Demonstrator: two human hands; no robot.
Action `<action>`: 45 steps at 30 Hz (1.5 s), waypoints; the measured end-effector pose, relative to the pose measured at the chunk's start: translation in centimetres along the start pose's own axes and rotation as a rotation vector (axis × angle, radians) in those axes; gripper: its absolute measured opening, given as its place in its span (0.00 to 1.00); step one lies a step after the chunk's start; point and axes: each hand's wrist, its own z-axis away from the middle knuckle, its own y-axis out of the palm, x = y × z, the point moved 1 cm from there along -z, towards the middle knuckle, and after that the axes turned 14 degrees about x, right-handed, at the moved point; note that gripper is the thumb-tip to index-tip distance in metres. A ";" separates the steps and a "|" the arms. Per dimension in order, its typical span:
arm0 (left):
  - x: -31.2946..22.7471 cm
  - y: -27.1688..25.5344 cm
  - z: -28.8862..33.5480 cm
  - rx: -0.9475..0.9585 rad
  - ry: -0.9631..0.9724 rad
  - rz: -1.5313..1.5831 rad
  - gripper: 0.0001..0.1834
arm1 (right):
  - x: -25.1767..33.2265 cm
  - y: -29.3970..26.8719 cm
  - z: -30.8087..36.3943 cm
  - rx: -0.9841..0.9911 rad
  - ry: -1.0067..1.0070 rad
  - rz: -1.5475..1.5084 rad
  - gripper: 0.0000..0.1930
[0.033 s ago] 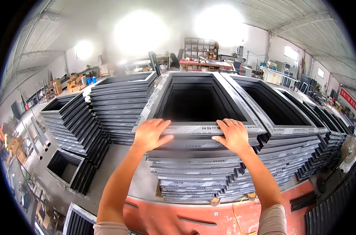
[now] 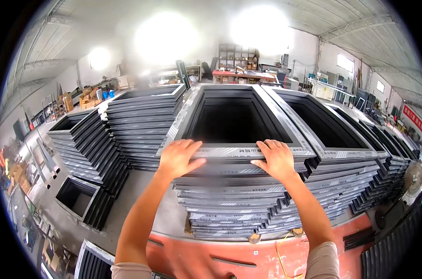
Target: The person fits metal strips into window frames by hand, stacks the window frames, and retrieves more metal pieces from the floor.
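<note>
On the central stack (image 2: 229,200): top frame (image 2: 229,152), held by its near rail.
Left hand (image 2: 176,158) and right hand (image 2: 277,159) sit apart on this rail, fingers part-bent over it, thumbs spread along its front face; grip firmness cannot be told. Dark frame stacks (image 2: 143,123) stand left of the central stack, a white-edged frame (image 2: 345,153) just right, a red-topped bench (image 2: 220,73) behind, red flooring (image 2: 197,253) at its foot.

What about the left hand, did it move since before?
No, not visibly: the left hand sits the same against the neighbouring frame stack to its left.
</note>
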 end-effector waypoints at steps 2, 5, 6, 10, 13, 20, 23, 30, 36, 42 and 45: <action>-0.2 0.1 0.3 -0.037 -0.008 -0.025 0.28 | 0.2 -0.1 0.0 0.005 0.009 0.024 0.29; -0.5 0.5 0.2 -0.089 -0.019 -0.023 0.27 | 0.0 0.1 0.1 -0.021 -0.010 0.065 0.29; -0.5 0.7 0.2 -0.088 -0.021 -0.020 0.27 | 0.1 0.2 0.2 -0.018 -0.011 0.065 0.29; -0.8 1.1 -0.1 -0.092 -0.097 0.087 0.21 | 0.3 0.2 0.0 -0.007 -0.002 0.025 0.30; -1.2 0.9 -0.5 -0.114 -0.180 0.187 0.18 | 0.4 0.0 0.1 -0.013 -0.016 0.027 0.30; -1.2 1.4 -2.0 -0.258 -0.229 0.154 0.12 | 0.0 0.2 -0.8 -0.106 -0.008 0.003 0.35; -1.3 2.1 -1.8 -0.311 -0.224 0.094 0.13 | 0.5 0.9 -0.7 -0.124 0.050 -0.007 0.35; -1.9 1.8 -2.1 -0.323 -0.233 0.080 0.16 | -0.1 1.3 -0.6 -0.185 0.079 -0.027 0.36; -1.8 2.3 -2.0 -0.326 -0.247 0.053 0.12 | -0.3 1.7 -0.4 -0.150 0.074 -0.075 0.36; -2.7 2.4 -1.9 -0.330 -0.263 0.035 0.15 | -0.6 1.5 0.1 -0.160 0.093 -0.104 0.34; -3.4 2.6 -1.2 -0.328 -0.328 -0.012 0.18 | -0.4 1.5 0.1 -0.154 0.091 -0.159 0.34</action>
